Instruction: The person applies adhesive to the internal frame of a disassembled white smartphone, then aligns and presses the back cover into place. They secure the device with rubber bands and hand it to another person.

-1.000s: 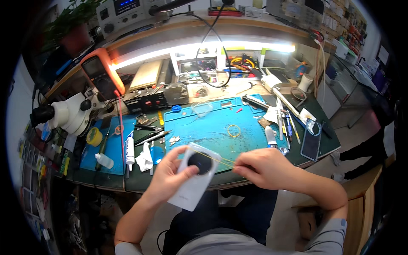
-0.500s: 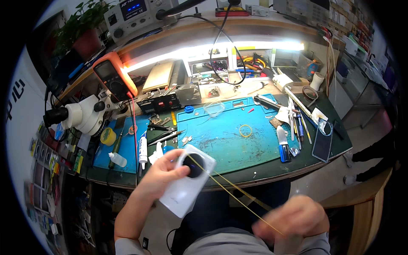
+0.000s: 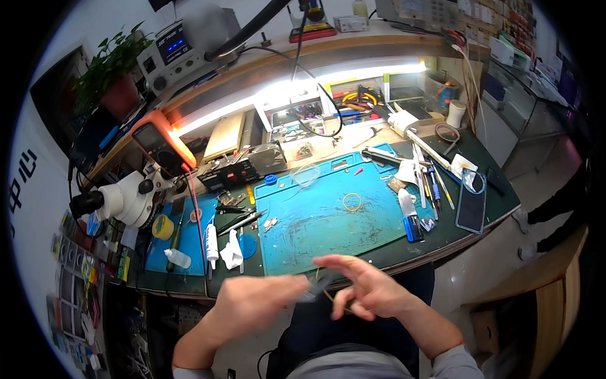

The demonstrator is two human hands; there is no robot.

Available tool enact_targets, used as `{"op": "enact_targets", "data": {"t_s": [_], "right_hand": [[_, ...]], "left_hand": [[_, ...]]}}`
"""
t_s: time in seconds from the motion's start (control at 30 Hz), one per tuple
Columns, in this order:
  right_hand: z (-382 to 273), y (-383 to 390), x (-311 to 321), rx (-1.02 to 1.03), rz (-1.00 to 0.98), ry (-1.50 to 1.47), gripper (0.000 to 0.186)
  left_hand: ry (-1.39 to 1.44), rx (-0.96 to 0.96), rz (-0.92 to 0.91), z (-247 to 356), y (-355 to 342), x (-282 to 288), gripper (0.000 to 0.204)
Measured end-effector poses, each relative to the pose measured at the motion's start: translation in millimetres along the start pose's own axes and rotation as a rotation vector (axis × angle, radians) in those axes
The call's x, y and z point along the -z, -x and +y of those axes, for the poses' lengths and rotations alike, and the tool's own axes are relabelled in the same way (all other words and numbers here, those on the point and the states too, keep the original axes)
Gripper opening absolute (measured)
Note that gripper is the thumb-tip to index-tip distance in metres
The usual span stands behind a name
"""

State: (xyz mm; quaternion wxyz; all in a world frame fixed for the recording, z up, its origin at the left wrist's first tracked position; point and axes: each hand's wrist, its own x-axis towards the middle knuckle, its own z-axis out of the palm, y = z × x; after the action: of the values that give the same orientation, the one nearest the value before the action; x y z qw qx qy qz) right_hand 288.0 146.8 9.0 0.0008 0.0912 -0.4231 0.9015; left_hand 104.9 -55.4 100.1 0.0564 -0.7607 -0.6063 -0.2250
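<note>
My left hand (image 3: 249,303), blurred by motion, is closed at the phone (image 3: 319,284), which now shows only as a dark, smeared shape between my hands. My right hand (image 3: 372,290) is beside it, index finger stretched leftward and other fingers curled apart, with the thin yellow rubber band (image 3: 328,294) hooked at the fingers. Both hands are in front of the desk's near edge, below the blue mat (image 3: 297,234). A second yellow band (image 3: 351,202) lies on the mat.
Around the mat are a microscope (image 3: 126,199), an orange multimeter (image 3: 161,146), a white tube (image 3: 212,246), pliers and tweezers (image 3: 237,215), pens (image 3: 435,189) and a dark phone (image 3: 470,208). Shelves with instruments rise behind. Another person's legs (image 3: 555,202) stand at the right.
My right hand has swung down, stretching the band, then back up and left beside my left hand. The phone has turned from showing its white back to a dark blurred shape.
</note>
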Motion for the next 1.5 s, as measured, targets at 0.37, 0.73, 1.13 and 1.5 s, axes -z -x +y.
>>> {"op": "enact_targets", "data": {"t_s": [0.37,0.73,1.13,1.5], "right_hand": [[20,-24,-49,0.146,0.533,0.704,0.038],[-25,17,-22,0.507,0.105,1.856,0.020],[11,5,-31,0.310,-0.124,-0.471,0.062],[-29,-55,-40,-0.094,0.334,0.205,0.058]], "left_hand": [[-0.011,0.302,-0.014,17,-13,15,0.043],[0.868,0.817,0.179,-29,4,40,0.045],[1.284,0.699,0.783,-6,1,-9,0.054],[-0.678,-0.228,-0.050,3,-26,-7,0.026]]}}
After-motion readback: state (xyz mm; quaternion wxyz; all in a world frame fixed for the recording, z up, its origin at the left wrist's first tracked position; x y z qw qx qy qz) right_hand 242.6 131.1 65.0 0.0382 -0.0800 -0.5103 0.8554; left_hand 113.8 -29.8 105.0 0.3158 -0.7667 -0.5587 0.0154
